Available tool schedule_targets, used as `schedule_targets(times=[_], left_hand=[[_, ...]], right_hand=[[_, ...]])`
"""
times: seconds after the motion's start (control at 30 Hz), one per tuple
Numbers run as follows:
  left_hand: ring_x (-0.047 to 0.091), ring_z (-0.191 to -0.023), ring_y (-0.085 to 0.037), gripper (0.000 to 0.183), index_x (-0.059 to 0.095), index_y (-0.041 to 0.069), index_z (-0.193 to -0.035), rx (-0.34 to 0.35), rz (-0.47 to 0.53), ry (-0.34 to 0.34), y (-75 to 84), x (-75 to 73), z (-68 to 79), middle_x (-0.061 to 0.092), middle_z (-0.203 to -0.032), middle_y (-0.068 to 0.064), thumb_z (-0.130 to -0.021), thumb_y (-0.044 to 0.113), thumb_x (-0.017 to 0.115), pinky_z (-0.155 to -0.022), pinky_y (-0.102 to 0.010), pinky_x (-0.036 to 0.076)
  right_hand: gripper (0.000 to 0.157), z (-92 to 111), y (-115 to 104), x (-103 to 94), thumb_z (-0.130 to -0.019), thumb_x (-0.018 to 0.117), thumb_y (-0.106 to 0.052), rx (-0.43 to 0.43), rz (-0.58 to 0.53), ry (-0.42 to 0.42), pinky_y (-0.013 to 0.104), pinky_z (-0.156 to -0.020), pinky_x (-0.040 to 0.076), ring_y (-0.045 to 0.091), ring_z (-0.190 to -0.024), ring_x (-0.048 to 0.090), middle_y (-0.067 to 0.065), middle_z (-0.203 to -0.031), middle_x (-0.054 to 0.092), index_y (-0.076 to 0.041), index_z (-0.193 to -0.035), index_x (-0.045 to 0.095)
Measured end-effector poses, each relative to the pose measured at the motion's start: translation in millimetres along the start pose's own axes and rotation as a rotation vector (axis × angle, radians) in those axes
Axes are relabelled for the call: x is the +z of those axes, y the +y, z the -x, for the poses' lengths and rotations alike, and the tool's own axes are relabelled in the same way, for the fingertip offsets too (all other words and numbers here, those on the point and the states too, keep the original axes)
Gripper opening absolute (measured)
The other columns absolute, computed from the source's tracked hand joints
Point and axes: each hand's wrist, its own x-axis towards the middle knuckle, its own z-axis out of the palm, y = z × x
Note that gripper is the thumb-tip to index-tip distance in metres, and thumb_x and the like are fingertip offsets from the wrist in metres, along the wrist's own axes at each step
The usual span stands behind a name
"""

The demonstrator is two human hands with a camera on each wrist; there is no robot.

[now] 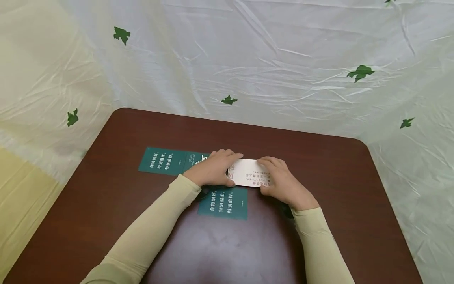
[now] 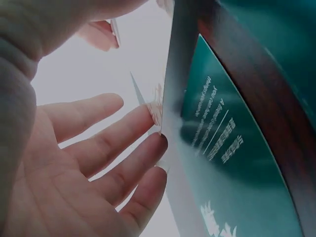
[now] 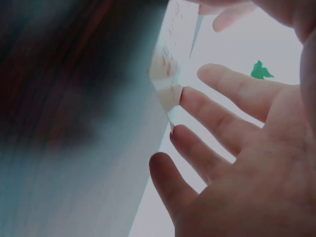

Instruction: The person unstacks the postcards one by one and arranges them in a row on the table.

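Observation:
Both hands hold a white card (image 1: 246,175) with printed characters, its long side running left to right above the middle of the table. My left hand (image 1: 214,169) grips the left end, thumb at the near edge and fingers at the far edge. At the right end, my right hand (image 1: 283,183) holds the card in the same way. In the right wrist view, fingertips touch the edge of the card (image 3: 173,59). Below the left hand lies a dark green card (image 1: 223,203) with white characters, its upper part hidden by that hand.
Further left on the brown table (image 1: 301,146) lies another green card (image 1: 159,161). A green piece with larger white lettering (image 1: 194,158) adjoins it, partly covered by the left hand. White cloth (image 1: 283,79) with green leaf shapes hangs behind the table.

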Motion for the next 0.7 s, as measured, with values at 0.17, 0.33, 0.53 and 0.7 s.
schedule_targets(times=[0.17, 0.33, 0.53, 0.7], left_hand=[[0.047, -0.148, -0.031, 0.093, 0.041, 0.010, -0.167, -0.027, 0.038, -0.002, -1.1, 3.9, -8.8, 0.054, -0.161, -0.009, -0.090, 0.035, 0.087, -0.125, -0.049, 0.034], [0.045, -0.150, -0.029, 0.093, 0.043, 0.013, -0.166, -0.041, 0.048, 0.013, -5.8, 4.3, -9.9, 0.053, -0.163, -0.006, -0.089, 0.037, 0.089, -0.124, -0.049, 0.034], [0.042, -0.153, -0.028, 0.092, 0.042, 0.017, -0.167, -0.064, 0.042, 0.007, -12.1, 4.6, -9.0, 0.051, -0.166, -0.003, -0.091, 0.039, 0.088, -0.124, -0.049, 0.033], [0.041, -0.155, -0.028, 0.091, 0.042, 0.018, -0.167, -0.071, 0.043, -0.005, -15.1, 6.4, -7.9, 0.049, -0.167, -0.003, -0.092, 0.041, 0.087, -0.124, -0.050, 0.033]], right_hand=[[0.082, -4.1, 9.3, -0.9, -0.084, 0.073, -0.005, 0.007, -0.013, -0.010, 0.054, -0.120, 0.039, 0.039, -0.156, 0.030, 0.012, -0.165, 0.044, -0.006, -0.161, 0.046], [0.082, -8.6, 12.0, 1.7, -0.085, 0.075, -0.006, 0.018, -0.004, -0.017, 0.055, -0.119, 0.039, 0.040, -0.155, 0.031, 0.012, -0.165, 0.044, -0.006, -0.162, 0.045], [0.080, -10.6, 14.6, 6.4, -0.088, 0.074, -0.010, 0.014, -0.013, -0.020, 0.055, -0.120, 0.039, 0.039, -0.155, 0.032, 0.011, -0.165, 0.044, -0.008, -0.162, 0.046], [0.077, -11.0, 16.0, 9.3, -0.088, 0.073, -0.010, 0.012, -0.023, -0.022, 0.055, -0.118, 0.041, 0.039, -0.157, 0.030, 0.012, -0.168, 0.042, -0.009, -0.162, 0.048]])
